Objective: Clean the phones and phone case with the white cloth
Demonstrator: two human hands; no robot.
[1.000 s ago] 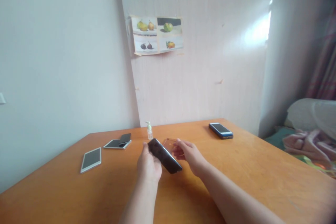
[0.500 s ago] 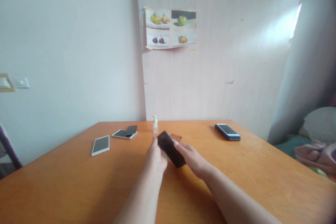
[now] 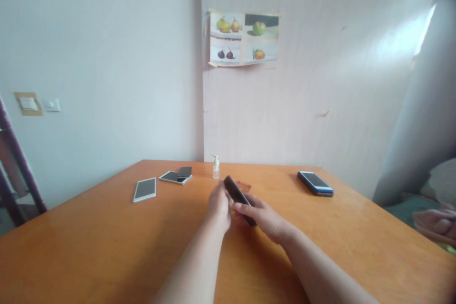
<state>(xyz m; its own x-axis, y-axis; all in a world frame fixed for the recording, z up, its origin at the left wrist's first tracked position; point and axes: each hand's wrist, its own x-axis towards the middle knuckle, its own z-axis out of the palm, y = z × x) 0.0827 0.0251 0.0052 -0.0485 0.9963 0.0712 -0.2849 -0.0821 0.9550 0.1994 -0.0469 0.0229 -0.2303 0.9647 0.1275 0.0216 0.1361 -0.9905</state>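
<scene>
Both hands are on a dark smartphone, held above the table and tilted so that it looks narrow. My left hand is closed on its left side; some of the fingers are hidden behind the phone. Along the lower right part, my right hand grips it, thumb on the near face. Just behind the phone, a thin reddish clear phone case lies on the table. A small clear pump bottle with a pale green top stands farther back.
On the left of the wooden table lies a white tablet. Behind it, a dark phone rests on another white device. At the right is a stack of phones. The wall rises behind the table.
The phone has been turned in my hands, from showing its broad dark face to a more edge-on tilt. The view has swung slightly left.
</scene>
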